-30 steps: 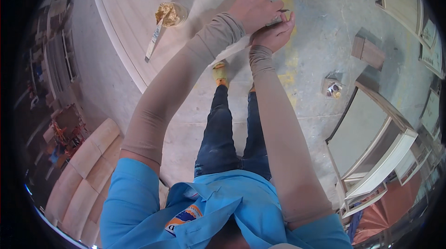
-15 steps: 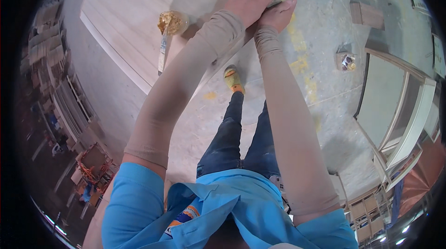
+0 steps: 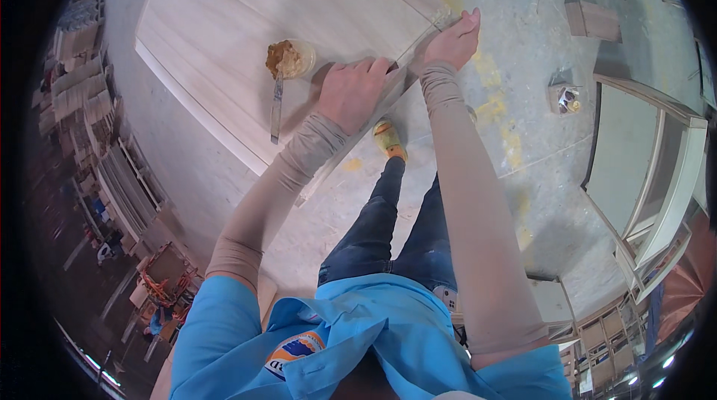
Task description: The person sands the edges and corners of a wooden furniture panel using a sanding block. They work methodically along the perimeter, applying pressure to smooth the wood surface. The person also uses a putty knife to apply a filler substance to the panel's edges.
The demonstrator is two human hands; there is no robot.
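A large pale wood panel (image 3: 246, 4) lies in front of me. My left hand (image 3: 352, 94) is closed at its near right edge, knuckles up. A small dark piece shows at its fingertips; I cannot make out what it is. My right hand (image 3: 452, 43) is at the panel's right corner, fingers curled together, and its palm side is hidden. Left of my left hand, a clear tub (image 3: 300, 58) with tan-brown putty (image 3: 282, 58) sits on the panel. A putty knife (image 3: 277, 105) lies with one end in the putty.
On the concrete floor to the right are a wooden box (image 3: 594, 20) and a small open box (image 3: 565, 99) with items inside. Farther right stands a pale cabinet frame (image 3: 635, 168). Stacked boards (image 3: 131, 183) line the left side. My yellow shoe (image 3: 389, 138) is beside the panel's edge.
My hands were together at the panel's far right edge; now they are apart. The left has moved back toward me along the edge, and the right slightly nearer. The view has shifted a little.
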